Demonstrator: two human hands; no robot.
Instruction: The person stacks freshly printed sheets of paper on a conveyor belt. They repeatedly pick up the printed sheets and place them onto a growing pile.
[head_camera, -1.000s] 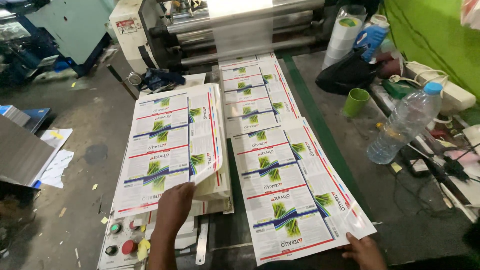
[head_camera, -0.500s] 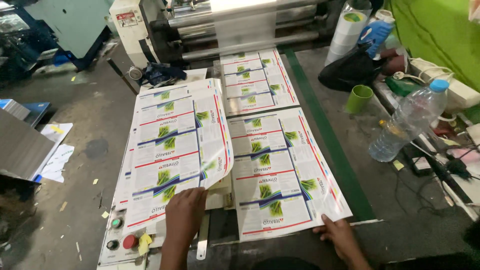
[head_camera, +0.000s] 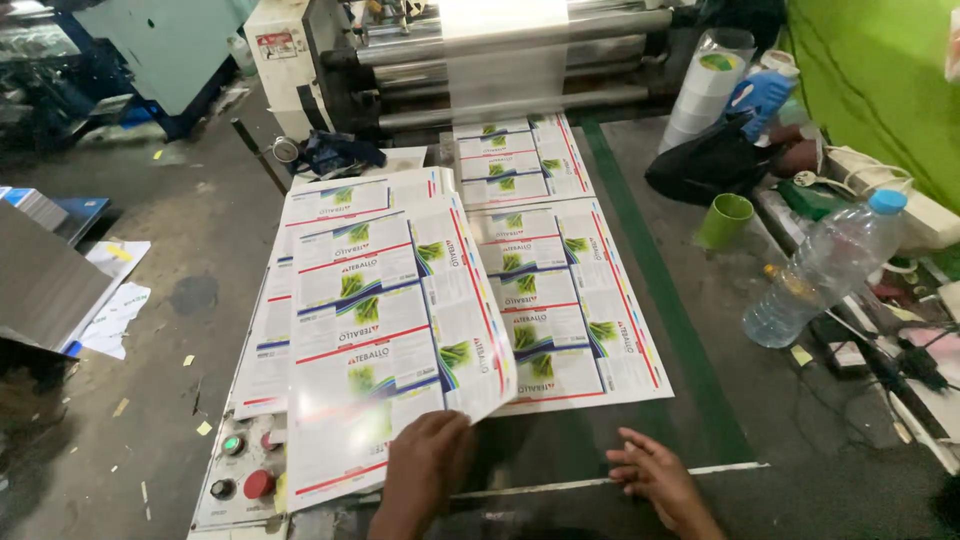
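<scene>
My left hand (head_camera: 425, 465) grips the near edge of a large glossy printed sheet (head_camera: 385, 330) and holds it lifted over a stack of like sheets (head_camera: 330, 205) on the left. My right hand (head_camera: 655, 475) rests flat, fingers spread, on the dark green machine table (head_camera: 700, 400), just below the near edge of another printed sheet (head_camera: 560, 300) that lies flat. Beyond it a further sheet (head_camera: 515, 160) comes out from under the rollers (head_camera: 500, 60) of a laminating machine.
A control panel with green and red buttons (head_camera: 240, 465) sits at the near left. A plastic water bottle (head_camera: 825, 270), a green cup (head_camera: 725, 220), a film roll (head_camera: 705, 85), cables and tools crowd the right side. Paper scraps lie on the floor at left.
My left hand has swung the sheet from the right pile over toward the left stack. My right hand let go of a sheet's corner and now lies on the table.
</scene>
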